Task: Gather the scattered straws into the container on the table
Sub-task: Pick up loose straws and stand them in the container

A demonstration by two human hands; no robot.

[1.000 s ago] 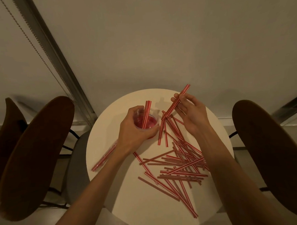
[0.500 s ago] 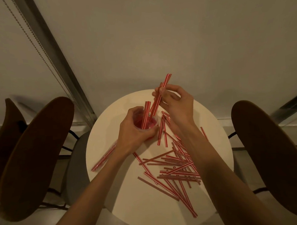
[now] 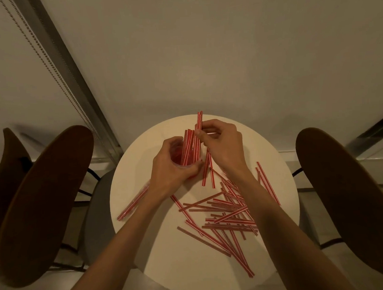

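A clear plastic cup point(image 3: 177, 155) with a reddish inside stands at the back of the round white table point(image 3: 146, 245), and my left hand point(image 3: 171, 167) is wrapped around it. Several red-and-white striped straws point(image 3: 189, 148) stand in the cup. My right hand point(image 3: 220, 143) pinches one upright straw point(image 3: 199, 121) with its lower end in the cup. Many more striped straws point(image 3: 228, 211) lie scattered across the table's middle and right.
A wrapped bundle of straws point(image 3: 132, 204) lies at the table's left edge, partly under my left forearm. Dark brown chairs stand on the left point(image 3: 41, 201) and right point(image 3: 350, 195). A wall is close behind the table.
My right hand carried a straw from the pile leftward, turned it upright and lowered its end into the cup. My left hand stayed on the cup.
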